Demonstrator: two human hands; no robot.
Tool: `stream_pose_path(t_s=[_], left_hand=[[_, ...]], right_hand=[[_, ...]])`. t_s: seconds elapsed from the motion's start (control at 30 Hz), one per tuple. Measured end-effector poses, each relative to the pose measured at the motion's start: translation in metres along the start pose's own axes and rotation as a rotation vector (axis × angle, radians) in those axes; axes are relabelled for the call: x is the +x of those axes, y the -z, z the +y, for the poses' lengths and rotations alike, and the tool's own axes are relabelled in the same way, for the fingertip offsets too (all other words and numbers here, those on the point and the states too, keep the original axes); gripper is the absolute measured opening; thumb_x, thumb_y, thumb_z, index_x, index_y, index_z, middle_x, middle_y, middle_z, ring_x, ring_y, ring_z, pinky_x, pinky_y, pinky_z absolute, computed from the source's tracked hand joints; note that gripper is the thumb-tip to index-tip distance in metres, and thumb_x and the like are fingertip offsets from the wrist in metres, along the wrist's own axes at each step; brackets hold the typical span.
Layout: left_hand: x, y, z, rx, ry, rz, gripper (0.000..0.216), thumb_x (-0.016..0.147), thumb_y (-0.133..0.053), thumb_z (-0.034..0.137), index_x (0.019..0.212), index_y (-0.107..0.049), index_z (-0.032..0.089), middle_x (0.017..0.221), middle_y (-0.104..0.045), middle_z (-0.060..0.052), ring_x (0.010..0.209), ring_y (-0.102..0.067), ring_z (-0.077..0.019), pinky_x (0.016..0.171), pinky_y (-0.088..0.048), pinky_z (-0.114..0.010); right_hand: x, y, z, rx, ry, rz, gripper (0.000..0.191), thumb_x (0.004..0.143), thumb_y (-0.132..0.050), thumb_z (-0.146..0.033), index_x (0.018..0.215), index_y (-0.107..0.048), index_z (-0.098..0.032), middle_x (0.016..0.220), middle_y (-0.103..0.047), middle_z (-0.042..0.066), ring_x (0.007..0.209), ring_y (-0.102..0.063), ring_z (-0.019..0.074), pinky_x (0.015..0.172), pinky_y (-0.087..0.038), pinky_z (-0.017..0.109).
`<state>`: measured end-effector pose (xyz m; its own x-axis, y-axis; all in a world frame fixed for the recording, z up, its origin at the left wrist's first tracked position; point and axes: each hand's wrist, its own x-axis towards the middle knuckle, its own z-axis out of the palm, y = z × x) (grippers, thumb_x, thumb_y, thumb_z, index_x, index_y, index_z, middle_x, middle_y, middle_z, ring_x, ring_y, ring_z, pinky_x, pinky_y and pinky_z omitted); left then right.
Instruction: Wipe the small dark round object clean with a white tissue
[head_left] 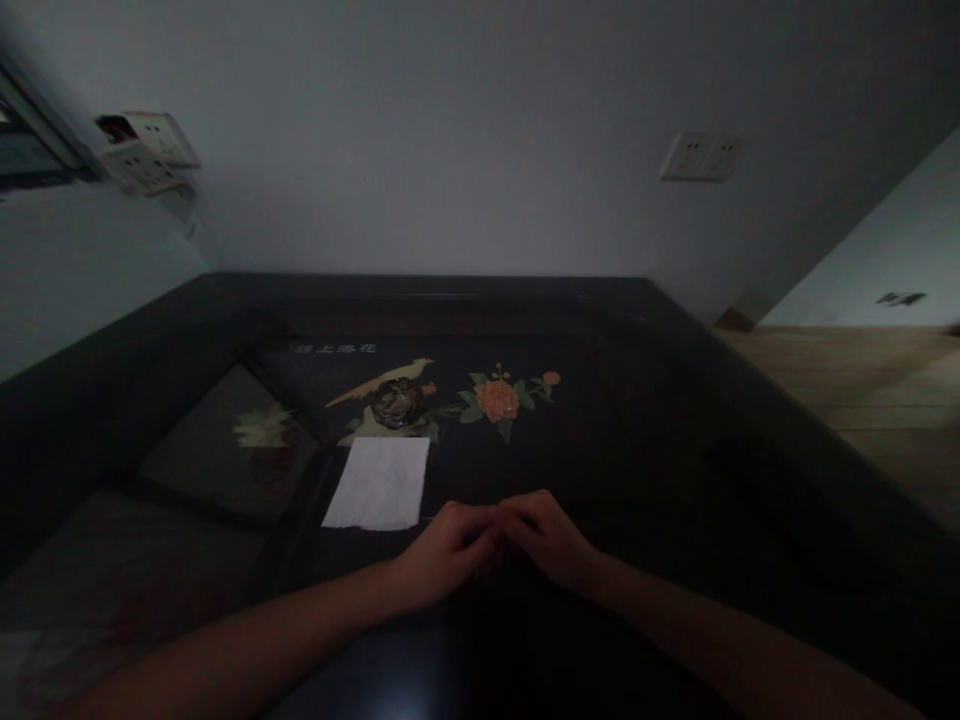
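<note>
My left hand point(452, 555) and my right hand point(551, 540) meet fingertip to fingertip above the dark glossy table point(585, 450). The fingers of both are curled in and pressed together. Whatever they may hold between them is hidden in the dim light. Just beyond and to the left of my left hand lies a white sheet of paper point(382, 482), its near edge uneven and faint marks on it. Behind the paper sits a dark, shiny, roundish thing point(398, 402) whose kind I cannot make out.
Flower and bird pictures point(497, 400) decorate the tabletop. A pale wall point(450, 180) rises at the table's far edge, with a double socket point(703, 157) at right and more sockets point(161, 138) at left. Wooden floor point(862, 375) shows on the right.
</note>
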<state>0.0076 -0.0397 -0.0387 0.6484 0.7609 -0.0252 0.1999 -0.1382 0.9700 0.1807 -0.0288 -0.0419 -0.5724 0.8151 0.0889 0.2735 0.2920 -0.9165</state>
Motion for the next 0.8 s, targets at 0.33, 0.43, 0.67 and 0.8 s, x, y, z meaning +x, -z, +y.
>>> stream_pose_path(t_s=[0.33,0.43,0.67,0.8], left_hand=[[-0.0004,0.0002,0.0044,-0.010,0.005,-0.004,0.033,0.093,-0.040,0.033,0.071,-0.055,0.013,0.057,-0.050,0.002,0.050,-0.046,-0.0073,0.050,-0.036,-0.017],[-0.0004,0.0004,0.0028,0.000,0.003,-0.003,0.033,0.093,-0.039,0.033,0.072,-0.055,0.013,0.058,-0.051,0.002,0.051,-0.046,-0.0074,0.051,-0.037,-0.017],[-0.0006,-0.0005,0.0013,-0.004,0.005,0.001,0.032,0.093,-0.038,0.033,0.074,-0.055,0.013,0.060,-0.051,0.001,0.052,-0.046,-0.0075,0.051,-0.038,-0.017],[-0.0010,-0.0005,0.0032,-0.004,0.011,0.001,0.033,0.092,-0.039,0.034,0.074,-0.055,0.013,0.059,-0.051,0.001,0.051,-0.047,-0.0078,0.051,-0.037,-0.017]], right_hand=[[-0.0009,-0.0003,-0.0013,0.040,-0.011,-0.002,0.059,0.090,-0.034,-0.063,0.056,-0.049,-0.017,0.053,-0.049,-0.001,0.049,-0.045,0.0096,0.049,-0.033,0.021],[-0.0006,-0.0006,0.0007,0.024,-0.001,0.000,0.060,0.091,-0.032,-0.063,0.056,-0.049,-0.017,0.052,-0.049,-0.001,0.049,-0.045,0.0095,0.049,-0.032,0.022],[0.0001,-0.0002,-0.0005,0.035,-0.026,-0.005,0.063,0.088,-0.031,-0.068,0.056,-0.049,-0.017,0.052,-0.050,0.000,0.049,-0.046,0.0102,0.048,-0.033,0.022],[0.0000,-0.0006,-0.0002,0.049,-0.022,0.000,0.063,0.088,-0.032,-0.068,0.056,-0.050,-0.017,0.053,-0.051,0.000,0.049,-0.047,0.0103,0.048,-0.034,0.022]])
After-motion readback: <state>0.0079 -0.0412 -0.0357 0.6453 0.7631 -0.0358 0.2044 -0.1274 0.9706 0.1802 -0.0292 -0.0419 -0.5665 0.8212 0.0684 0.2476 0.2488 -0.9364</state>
